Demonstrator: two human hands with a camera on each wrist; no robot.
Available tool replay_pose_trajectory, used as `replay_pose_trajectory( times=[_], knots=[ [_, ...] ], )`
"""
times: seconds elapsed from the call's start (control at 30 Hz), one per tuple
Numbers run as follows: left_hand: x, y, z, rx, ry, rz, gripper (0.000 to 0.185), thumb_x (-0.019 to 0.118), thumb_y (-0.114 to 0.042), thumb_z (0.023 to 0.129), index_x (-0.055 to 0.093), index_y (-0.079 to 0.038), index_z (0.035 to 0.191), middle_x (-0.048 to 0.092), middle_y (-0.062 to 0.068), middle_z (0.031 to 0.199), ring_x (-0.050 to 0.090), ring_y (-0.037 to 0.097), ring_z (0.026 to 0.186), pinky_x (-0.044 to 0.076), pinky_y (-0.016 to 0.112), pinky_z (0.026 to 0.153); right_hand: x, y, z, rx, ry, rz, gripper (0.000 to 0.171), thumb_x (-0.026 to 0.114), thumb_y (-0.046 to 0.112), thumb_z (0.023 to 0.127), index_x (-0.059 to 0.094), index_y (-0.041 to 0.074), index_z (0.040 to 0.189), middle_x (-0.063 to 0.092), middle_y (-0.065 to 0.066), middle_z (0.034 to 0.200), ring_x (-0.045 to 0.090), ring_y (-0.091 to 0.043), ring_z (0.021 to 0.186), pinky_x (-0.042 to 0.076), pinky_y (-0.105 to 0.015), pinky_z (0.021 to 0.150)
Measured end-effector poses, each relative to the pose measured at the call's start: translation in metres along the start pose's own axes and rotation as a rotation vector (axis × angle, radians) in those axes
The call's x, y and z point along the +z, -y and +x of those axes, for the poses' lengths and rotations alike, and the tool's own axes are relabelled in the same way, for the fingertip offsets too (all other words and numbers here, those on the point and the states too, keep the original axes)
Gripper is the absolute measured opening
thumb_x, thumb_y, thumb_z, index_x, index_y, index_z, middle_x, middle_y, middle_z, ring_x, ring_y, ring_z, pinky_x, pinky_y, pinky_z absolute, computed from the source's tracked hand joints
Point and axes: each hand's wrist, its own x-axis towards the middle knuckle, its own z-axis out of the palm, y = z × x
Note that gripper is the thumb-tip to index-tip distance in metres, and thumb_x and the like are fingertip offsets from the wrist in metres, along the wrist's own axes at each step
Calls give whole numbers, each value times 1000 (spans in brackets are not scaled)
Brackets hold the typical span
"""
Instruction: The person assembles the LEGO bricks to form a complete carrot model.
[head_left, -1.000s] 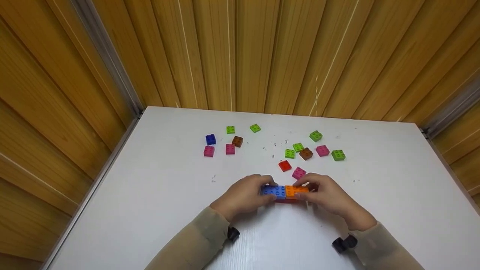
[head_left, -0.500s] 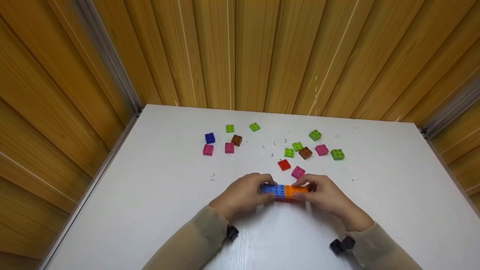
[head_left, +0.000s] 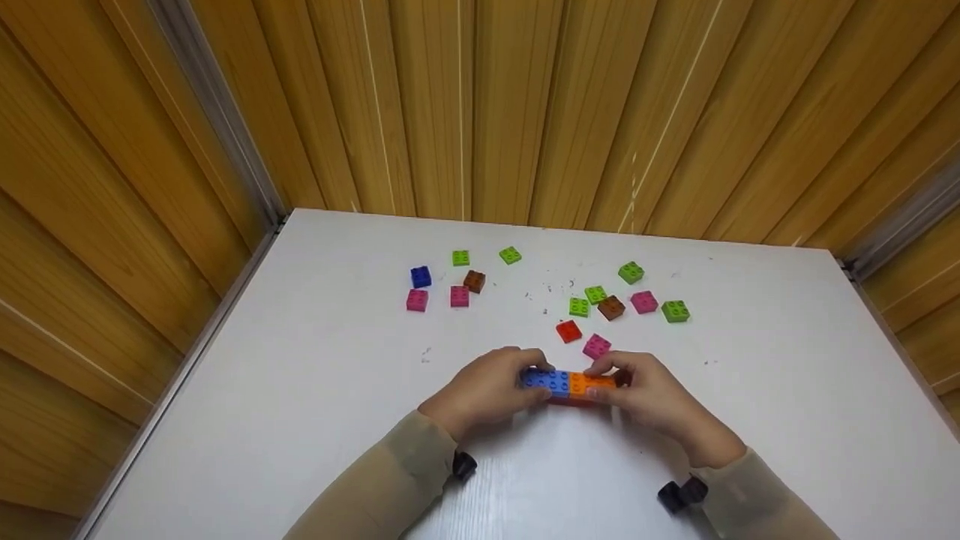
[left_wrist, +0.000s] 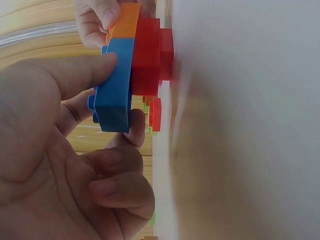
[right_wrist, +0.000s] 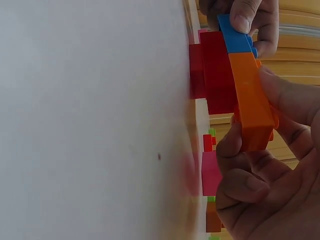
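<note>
My left hand (head_left: 487, 388) pinches a light blue brick (head_left: 555, 382) between thumb and fingers. On the other side, my right hand (head_left: 656, 394) pinches an orange brick (head_left: 579, 384) the same way. The two bricks lie end to end on top of a red brick (left_wrist: 146, 60), each overhanging it. Beneath that, the left wrist view has a narrower red block (left_wrist: 167, 55) at the table surface. Whether the blue and orange bricks are fully seated on the red one, I cannot tell. A pink brick (head_left: 597, 346) lies just beyond my right fingertips.
A loose red brick (head_left: 568, 331) lies beyond the stack. Farther right are brown (head_left: 611, 307), pink (head_left: 644, 301) and several green bricks (head_left: 675, 311). Back left lie a dark blue brick (head_left: 421, 276), pink, brown and green ones. Wood-look panels (head_left: 502, 112) stand behind the white table (head_left: 337, 375).
Both hands keep their grip on the blue and orange bricks in nearly the same place. The view shifts only slightly.
</note>
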Motion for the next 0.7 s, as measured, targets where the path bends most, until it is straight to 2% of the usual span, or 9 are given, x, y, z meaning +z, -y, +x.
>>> replay_pose_trajectory(
  times=[0.33,0.53,0.7],
  knots=[
    [0,2,1,11,8,16,28,81,-39,106,77,-36,134,76,-7,129,66,17,118,56,46,120,3,0,-3,1,-28,-6,16,88,17,99,84,17,114,79,-5,119,61,-26,104,52,-28,90],
    [0,2,1,-1,11,8,29,81,-42,105,77,-39,134,76,-9,129,65,17,119,55,47,121,1,-1,-2,-24,-7,-18,19,89,20,98,85,16,116,79,-6,119,60,-25,101,50,-27,86],
    [-1,1,0,-7,12,16,29,80,-42,105,77,-40,134,75,-9,129,65,17,119,55,47,121,-4,-3,-1,-38,32,-24,23,89,22,99,85,16,121,79,-9,128,61,-25,100,51,-26,85]
  ],
)
